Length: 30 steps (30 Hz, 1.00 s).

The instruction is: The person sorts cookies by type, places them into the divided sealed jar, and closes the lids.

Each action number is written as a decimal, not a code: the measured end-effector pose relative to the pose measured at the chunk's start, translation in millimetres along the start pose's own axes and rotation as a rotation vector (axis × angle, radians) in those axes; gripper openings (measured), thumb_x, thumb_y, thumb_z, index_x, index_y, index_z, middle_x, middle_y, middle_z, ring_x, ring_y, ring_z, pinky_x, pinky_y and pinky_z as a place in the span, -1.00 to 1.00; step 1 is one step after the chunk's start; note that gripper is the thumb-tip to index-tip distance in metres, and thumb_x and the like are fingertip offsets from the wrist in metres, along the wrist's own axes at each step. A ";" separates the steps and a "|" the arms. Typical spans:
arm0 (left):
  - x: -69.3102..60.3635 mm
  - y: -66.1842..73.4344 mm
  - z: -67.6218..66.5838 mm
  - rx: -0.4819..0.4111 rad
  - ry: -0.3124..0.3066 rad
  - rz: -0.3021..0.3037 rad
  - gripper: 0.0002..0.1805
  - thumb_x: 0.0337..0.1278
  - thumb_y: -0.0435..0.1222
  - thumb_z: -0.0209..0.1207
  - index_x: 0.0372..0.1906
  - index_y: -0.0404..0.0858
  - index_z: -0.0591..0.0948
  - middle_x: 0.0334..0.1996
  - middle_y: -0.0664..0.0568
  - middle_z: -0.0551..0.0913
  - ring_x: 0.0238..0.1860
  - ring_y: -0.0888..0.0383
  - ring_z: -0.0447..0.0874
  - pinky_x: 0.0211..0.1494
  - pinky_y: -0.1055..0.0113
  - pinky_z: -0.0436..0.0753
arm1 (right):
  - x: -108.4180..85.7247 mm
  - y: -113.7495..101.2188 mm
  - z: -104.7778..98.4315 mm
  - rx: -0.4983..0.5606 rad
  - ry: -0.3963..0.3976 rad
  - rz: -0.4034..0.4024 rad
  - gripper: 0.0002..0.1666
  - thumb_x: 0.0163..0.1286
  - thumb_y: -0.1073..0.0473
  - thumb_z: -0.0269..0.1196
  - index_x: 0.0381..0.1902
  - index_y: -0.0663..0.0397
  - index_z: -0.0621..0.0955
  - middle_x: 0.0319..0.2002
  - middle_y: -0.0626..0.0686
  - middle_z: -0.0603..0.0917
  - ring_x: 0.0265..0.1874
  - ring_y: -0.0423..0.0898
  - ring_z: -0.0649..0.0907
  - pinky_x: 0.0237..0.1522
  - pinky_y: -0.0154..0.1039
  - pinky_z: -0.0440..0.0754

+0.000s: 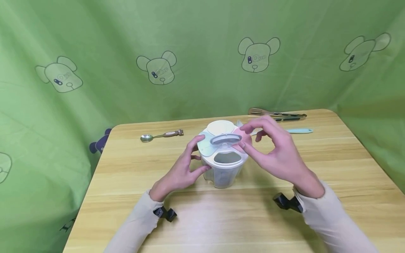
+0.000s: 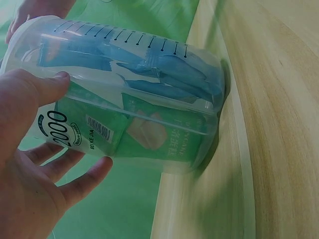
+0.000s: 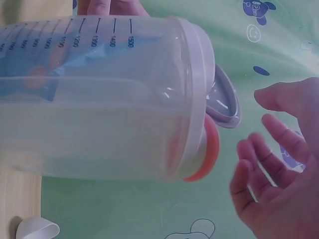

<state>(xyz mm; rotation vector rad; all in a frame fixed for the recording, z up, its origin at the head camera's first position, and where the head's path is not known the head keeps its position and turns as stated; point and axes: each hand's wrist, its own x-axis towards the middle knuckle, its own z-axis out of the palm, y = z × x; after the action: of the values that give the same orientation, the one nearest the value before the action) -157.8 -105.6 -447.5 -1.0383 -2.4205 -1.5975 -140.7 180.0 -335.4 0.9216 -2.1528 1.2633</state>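
A clear plastic storage canister [image 1: 224, 177] stands upright on the table, with measuring marks on its side. Its round lid has a blue flap [image 1: 206, 144], a white flap [image 1: 220, 127], a pink flap [image 1: 248, 135] and a raised grey handle [image 1: 226, 139]; a gap opens at the front. Blue packets [image 2: 174, 74] and green packets [image 2: 159, 132] show through the wall. My left hand [image 1: 181, 171] grips the canister's left side, thumb in front. Beside the pink flap hovers my right hand [image 1: 281, 154], fingers loosely bent; the right wrist view shows it apart from the lid.
A spoon with a brown handle [image 1: 171, 134] lies to the left on the wooden table [image 1: 126, 196]. Behind my right hand are a brown slotted utensil [image 1: 257, 111], a dark handle [image 1: 289, 119] and a light-blue handle [image 1: 300, 131]. A green curtain [image 1: 202, 95] hangs behind.
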 end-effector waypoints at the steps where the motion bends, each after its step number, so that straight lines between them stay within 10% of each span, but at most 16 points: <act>1: -0.2 -0.1 0.2 -0.001 0.001 0.001 0.07 0.29 -0.45 0.45 0.71 -0.10 0.05 0.75 -0.12 0.18 0.53 -0.16 0.51 0.33 0.11 0.81 | 1.5 1.3 0.9 0.003 -0.011 0.011 -0.47 0.15 0.58 0.53 0.10 0.24 0.74 -0.02 0.10 0.77 -0.03 -0.20 0.64 -0.10 -0.46 0.64; 12: -0.9 -0.5 0.9 -0.010 0.002 -0.012 0.07 0.30 -0.46 0.44 0.72 -0.07 0.05 0.75 -0.09 0.17 0.53 -0.14 0.51 0.33 0.11 0.80 | 0.7 7.5 12.6 0.018 -0.073 -0.062 -0.58 0.22 0.57 0.49 0.04 0.22 0.81 -0.06 0.12 0.87 -0.28 -0.29 0.66 -0.25 -0.51 0.63; 20: -1.2 0.6 -0.3 0.002 -0.002 -0.019 0.07 0.31 -0.46 0.44 0.72 -0.08 0.04 0.76 -0.09 0.16 0.54 -0.14 0.50 0.33 0.08 0.81 | -16.2 2.7 11.9 -0.102 -0.161 -0.311 -0.73 0.63 0.13 0.32 0.09 0.13 0.84 0.08 0.14 0.86 0.10 0.06 0.80 0.50 -0.46 0.55; 30: -1.1 1.2 0.5 0.008 0.003 -0.005 0.06 0.30 -0.47 0.43 0.71 -0.12 0.04 0.75 -0.13 0.17 0.52 -0.16 0.52 0.32 0.11 0.81 | -35.1 5.6 24.1 -0.111 -0.108 -0.371 -0.63 0.73 0.06 0.19 0.09 0.16 0.84 0.10 0.19 0.84 0.12 0.16 0.75 0.58 -0.34 0.51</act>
<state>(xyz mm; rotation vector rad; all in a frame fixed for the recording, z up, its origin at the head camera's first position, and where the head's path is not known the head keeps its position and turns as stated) -156.1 -105.5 -447.3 -1.0285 -2.4270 -1.5886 -123.2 171.4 -373.7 1.2934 -1.9867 0.9223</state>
